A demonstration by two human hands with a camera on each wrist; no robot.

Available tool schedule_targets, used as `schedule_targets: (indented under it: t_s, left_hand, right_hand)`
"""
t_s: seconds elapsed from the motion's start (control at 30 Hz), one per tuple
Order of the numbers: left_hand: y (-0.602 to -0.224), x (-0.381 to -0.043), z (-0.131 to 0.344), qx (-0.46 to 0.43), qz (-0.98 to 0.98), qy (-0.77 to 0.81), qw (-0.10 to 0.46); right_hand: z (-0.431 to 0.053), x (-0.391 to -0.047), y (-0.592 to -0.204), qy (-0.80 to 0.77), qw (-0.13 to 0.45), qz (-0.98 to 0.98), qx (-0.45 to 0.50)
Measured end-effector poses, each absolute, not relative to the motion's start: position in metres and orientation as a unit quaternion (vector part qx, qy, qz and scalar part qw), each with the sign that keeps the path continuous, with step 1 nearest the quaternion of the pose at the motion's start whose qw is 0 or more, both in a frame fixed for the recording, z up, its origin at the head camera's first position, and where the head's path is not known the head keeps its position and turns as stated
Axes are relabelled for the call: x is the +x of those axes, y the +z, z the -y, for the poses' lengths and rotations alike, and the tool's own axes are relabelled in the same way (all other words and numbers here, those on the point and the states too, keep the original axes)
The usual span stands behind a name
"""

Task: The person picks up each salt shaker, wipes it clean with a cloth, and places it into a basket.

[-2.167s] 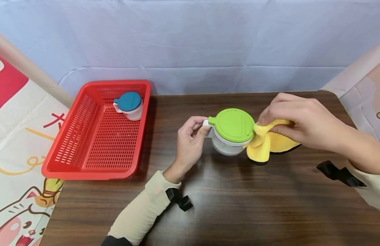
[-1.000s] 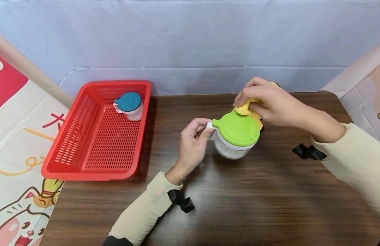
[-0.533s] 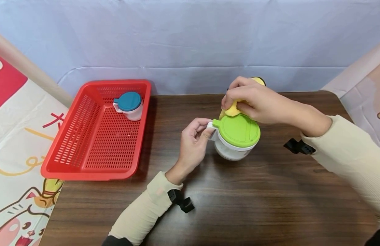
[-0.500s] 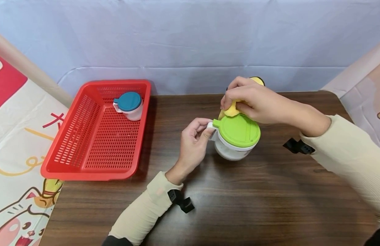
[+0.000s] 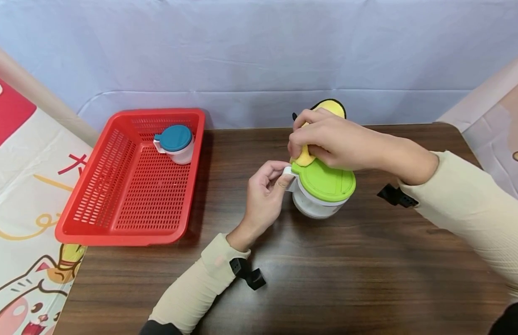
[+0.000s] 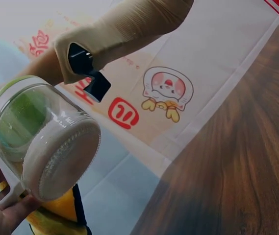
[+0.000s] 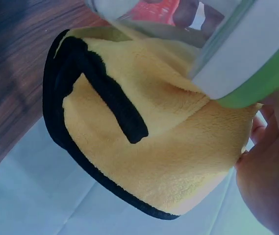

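A clear seasoning jar [image 5: 317,204] with a green lid [image 5: 327,181] and white handle is at the middle of the head view. My left hand [image 5: 263,195] pinches its handle [image 6: 8,196] between thumb and fingers. In the left wrist view the jar's round base shows, tilted toward the camera. Behind the lid, my right hand [image 5: 330,139] grips a yellow cloth [image 5: 304,157] with black edging and presses it on the lid's far rim near the handle. The cloth [image 7: 168,147] hangs down along the jar's far side in the right wrist view.
A red basket [image 5: 124,237] stands on the left of the brown wooden table [image 5: 346,284]. Inside it, at the back right, is a smaller jar with a blue lid [image 5: 176,138]. A pale cloth backdrop [image 5: 250,56] rises behind the table's far edge.
My right hand has carried the yellow cloth from the jar's right side round the back, leftward toward the handle. The left hand and jar shifted slightly right and then stayed nearly still.
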State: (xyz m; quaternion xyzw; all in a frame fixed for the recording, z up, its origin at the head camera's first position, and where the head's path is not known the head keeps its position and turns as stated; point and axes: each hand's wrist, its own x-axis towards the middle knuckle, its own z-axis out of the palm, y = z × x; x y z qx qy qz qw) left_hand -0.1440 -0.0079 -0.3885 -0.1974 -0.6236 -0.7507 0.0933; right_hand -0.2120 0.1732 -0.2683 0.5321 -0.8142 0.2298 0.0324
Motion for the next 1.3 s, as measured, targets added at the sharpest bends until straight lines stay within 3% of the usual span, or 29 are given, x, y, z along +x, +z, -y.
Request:
schedule_targets:
  t_s: [0.27, 0.57, 0.87, 1.13, 1.3]
  left_hand:
    - [-0.39, -0.143, 0.009, -0.197, 0.623, -0.751, 0.096]
    - [-0.388, -0.143, 0.01, -0.2, 0.617, -0.754, 0.104]
    - [-0.389, -0.144, 0.011, -0.188, 0.616, -0.757, 0.111]
    - [-0.388, -0.149, 0.017, -0.176, 0.618, -0.756, 0.125]
    - [-0.387, -0.151, 0.018, -0.161, 0.619, -0.76, 0.12]
  right_hand:
    - [-0.163, -0.209, -0.267, 0.164, 0.061, 0.827, 0.534]
    - [-0.166, -0.214, -0.267, 0.118, 0.045, 0.855, 0.502]
    - [-0.209, -0.215, -0.261, 0.154, 0.14, 0.844, 0.495]
    - [-0.255, -0.196, -0.252, 0.158, 0.135, 0.883, 0.42]
    - [-0.272, -0.185, -0.249, 0.17, 0.115, 0.883, 0.423]
